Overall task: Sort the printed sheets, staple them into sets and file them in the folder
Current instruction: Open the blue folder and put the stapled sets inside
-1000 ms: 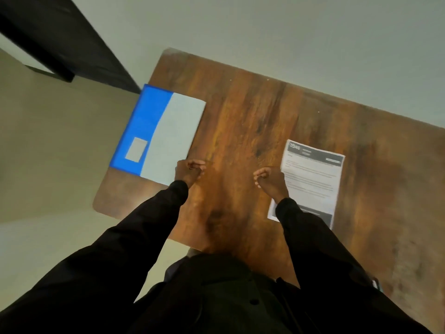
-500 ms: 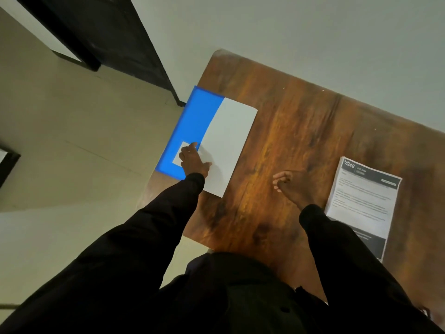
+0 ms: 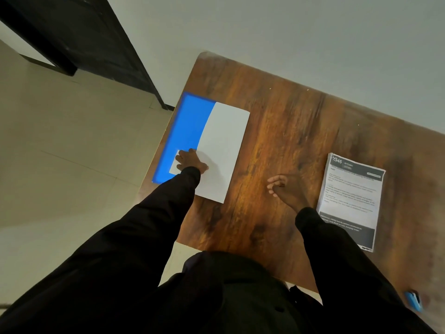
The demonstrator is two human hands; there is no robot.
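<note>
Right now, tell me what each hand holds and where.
Nothing is held. The left hand rests on the folder, at its near end over the label; the right hand hangs empty above the table.

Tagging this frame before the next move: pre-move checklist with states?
1. Left hand on folder: ok, rests flat near its label.
2. Right hand free: ok, holds nothing, above the table.
3. Printed sheets stacked: ok, right of the right hand, untouched.
4. Stapler available: ok, blue, near-right table corner.
5. Printed sheets sorted or stapled: cannot tell.
6. Folder open: cannot tell; white panel covers its right part.
</note>
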